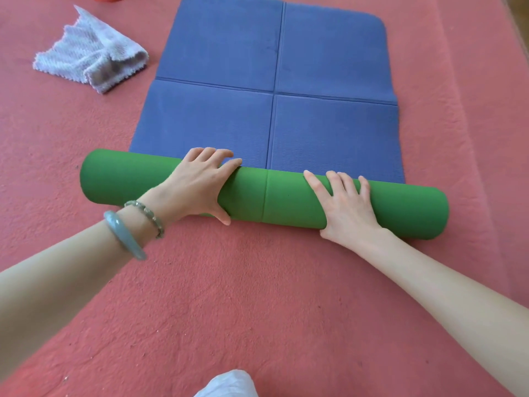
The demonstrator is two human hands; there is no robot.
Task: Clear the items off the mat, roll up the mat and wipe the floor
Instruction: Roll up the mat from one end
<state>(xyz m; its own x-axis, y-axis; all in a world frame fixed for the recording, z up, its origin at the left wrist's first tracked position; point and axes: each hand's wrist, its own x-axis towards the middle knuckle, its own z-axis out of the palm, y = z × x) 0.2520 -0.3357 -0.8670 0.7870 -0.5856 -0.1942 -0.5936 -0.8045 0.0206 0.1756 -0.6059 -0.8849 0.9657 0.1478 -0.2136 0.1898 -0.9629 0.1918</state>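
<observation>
On the red floor (257,282), the half-rolled mat (400,207) lies with its long axis left to right. The left hand (194,184) and right hand (346,207) both press flat on the green roll, fingers (211,154) spread and gripping nothing, pointing far toward the unrolled blue part ahead.

The left forearm (57,267) and right forearm (443,296) reach forward, bare; the left hand (197,184) lies palm down, fingers together and slightly bent, thumb splayed back; the right hand (343,207) lies flat, fingers spread.
</observation>
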